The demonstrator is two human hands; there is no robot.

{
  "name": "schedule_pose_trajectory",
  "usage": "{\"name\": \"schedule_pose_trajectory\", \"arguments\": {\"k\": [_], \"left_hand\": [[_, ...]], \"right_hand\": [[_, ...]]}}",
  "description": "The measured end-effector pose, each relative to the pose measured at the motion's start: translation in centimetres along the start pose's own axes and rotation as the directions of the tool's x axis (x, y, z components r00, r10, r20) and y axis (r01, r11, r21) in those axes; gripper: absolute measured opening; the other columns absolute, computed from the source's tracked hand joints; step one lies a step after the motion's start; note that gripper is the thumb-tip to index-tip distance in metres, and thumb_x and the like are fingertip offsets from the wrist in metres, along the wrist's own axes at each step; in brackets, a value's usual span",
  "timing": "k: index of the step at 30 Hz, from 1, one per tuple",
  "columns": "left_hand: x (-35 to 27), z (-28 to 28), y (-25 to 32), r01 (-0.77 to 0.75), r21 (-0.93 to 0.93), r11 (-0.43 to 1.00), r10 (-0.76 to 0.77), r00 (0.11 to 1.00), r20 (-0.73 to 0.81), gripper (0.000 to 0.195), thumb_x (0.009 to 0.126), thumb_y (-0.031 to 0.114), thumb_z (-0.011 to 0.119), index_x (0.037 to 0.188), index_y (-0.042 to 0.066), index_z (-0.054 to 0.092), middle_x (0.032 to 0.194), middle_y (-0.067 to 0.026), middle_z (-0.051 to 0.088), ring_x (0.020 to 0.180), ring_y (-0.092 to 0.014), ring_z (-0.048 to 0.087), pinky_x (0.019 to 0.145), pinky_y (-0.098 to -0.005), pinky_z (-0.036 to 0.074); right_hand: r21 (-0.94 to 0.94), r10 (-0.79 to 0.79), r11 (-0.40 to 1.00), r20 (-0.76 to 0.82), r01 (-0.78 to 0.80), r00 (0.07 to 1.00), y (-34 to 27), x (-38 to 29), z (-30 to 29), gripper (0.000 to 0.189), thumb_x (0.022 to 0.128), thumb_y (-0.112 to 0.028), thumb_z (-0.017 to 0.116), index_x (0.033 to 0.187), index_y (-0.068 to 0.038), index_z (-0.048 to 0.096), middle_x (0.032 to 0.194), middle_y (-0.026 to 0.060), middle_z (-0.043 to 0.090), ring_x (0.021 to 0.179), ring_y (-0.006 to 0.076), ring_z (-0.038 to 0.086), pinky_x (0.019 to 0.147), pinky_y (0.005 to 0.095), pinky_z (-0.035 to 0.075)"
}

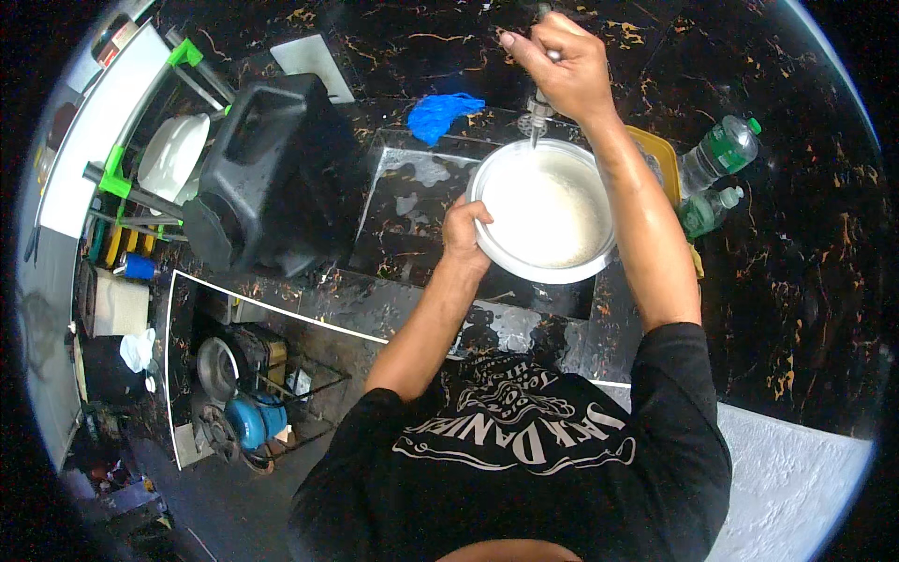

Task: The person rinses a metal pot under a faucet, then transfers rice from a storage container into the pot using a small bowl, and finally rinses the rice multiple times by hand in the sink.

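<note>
My left hand (465, 235) grips the left rim of a round metal pot (541, 275), its thumb over the edge. Whitish, cloudy liquid (572, 225) fills the pot's inside, and glare hides part of it. A metal faucet (538, 112) reaches over the pot's far rim, and a thin stream seems to run from its spout. My right hand (565, 67) is closed around the faucet's handle, with a metal end showing between the fingers. Below the pot lies a wet, dark-tiled sink basin (400, 235).
A blue plastic bag (442, 116) lies behind the sink. Left stand a large black jerrycan (274, 161) and a dish rack (116, 175) with white bowls (172, 158). Right are a yellow container (660, 158) and two green-labelled plastic bottles (727, 147). A blue machine (249, 421) sits low at left.
</note>
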State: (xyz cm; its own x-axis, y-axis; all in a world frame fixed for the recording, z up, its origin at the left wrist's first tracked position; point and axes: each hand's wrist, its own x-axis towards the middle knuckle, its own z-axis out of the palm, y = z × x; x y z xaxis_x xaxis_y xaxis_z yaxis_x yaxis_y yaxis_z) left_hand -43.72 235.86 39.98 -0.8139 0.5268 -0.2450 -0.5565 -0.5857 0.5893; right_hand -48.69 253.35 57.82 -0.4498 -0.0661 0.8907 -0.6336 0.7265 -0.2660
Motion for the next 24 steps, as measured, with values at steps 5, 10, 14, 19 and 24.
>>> {"name": "schedule_pose_trajectory", "arguments": {"k": [5, 10, 14, 19, 24], "left_hand": [[0.7, 0.4, -0.9, 0.062, -0.077, 0.995, -0.056, 0.996, 0.069, 0.063, 0.056, 0.001, 0.047, 0.118, -0.009, 0.054, 0.106, -0.0198, 0.063, 0.098, -0.033, 0.064, 0.091, -0.0417, 0.054], [0.6, 2.2, -0.6, 0.081, -0.063, 0.995, -0.079, 0.996, 0.036, 0.067, 0.056, 0.001, 0.046, 0.121, -0.009, 0.051, 0.108, -0.021, 0.062, 0.101, -0.035, 0.064, 0.094, -0.0447, 0.054], [0.6, 2.7, -0.4, 0.1, -0.049, 0.994, -0.099, 0.995, 0.033, 0.069, 0.056, 0.001, 0.046, 0.123, -0.008, 0.051, 0.109, -0.0212, 0.062, 0.102, -0.035, 0.063, 0.094, -0.0454, 0.053], [0.8, 2.0, -1.0, 0.106, -0.075, 0.991, -0.105, 0.994, 0.027, 0.069, 0.055, 0.001, 0.046, 0.123, -0.007, 0.051, 0.11, -0.0204, 0.063, 0.102, -0.035, 0.063, 0.094, -0.0448, 0.053], [1.0, 0.5, -1.9, 0.101, -0.089, 0.991, -0.099, 0.995, 0.03, 0.069, 0.054, 0.001, 0.046, 0.123, -0.007, 0.053, 0.109, -0.0197, 0.063, 0.101, -0.034, 0.063, 0.094, -0.0438, 0.053]], "right_hand": [[-0.006, 0.013, 1.0, 0.007, -0.013, 1.0, -0.1, 0.0, -0.1, 0.041, 0.083, -0.016, 0.076, 0.06, 0.0, 0.047, 0.059, 0.0032, 0.037, 0.054, 0.0125, 0.035, 0.051, 0.0304, 0.03], [-0.015, -0.015, 1.0, -0.004, 0.015, 1.0, 0.1, 0.1, -0.1, 0.041, 0.082, -0.018, 0.077, 0.06, 0.0, 0.048, 0.06, 0.0045, 0.037, 0.054, 0.0139, 0.035, 0.051, 0.0313, 0.03], [-0.036, -0.021, 0.999, -0.021, 0.021, 1.0, 0.9, -0.2, 0.0, 0.041, 0.083, -0.019, 0.077, 0.06, 0.0, 0.049, 0.06, 0.0046, 0.037, 0.054, 0.014, 0.035, 0.051, 0.0315, 0.031], [-0.058, -0.026, 0.998, -0.026, 0.025, 0.999, 0.8, -0.2, 0.0, 0.041, 0.083, -0.02, 0.076, 0.06, 0.0, 0.048, 0.06, 0.0047, 0.036, 0.054, 0.0143, 0.035, 0.051, 0.0314, 0.031], [-0.043, -0.034, 0.999, -0.029, 0.033, 0.999, 0.7, 0.0, 0.1, 0.042, 0.083, -0.02, 0.076, 0.06, 0.0, 0.047, 0.06, 0.0044, 0.036, 0.054, 0.0143, 0.035, 0.051, 0.0312, 0.031]]}}
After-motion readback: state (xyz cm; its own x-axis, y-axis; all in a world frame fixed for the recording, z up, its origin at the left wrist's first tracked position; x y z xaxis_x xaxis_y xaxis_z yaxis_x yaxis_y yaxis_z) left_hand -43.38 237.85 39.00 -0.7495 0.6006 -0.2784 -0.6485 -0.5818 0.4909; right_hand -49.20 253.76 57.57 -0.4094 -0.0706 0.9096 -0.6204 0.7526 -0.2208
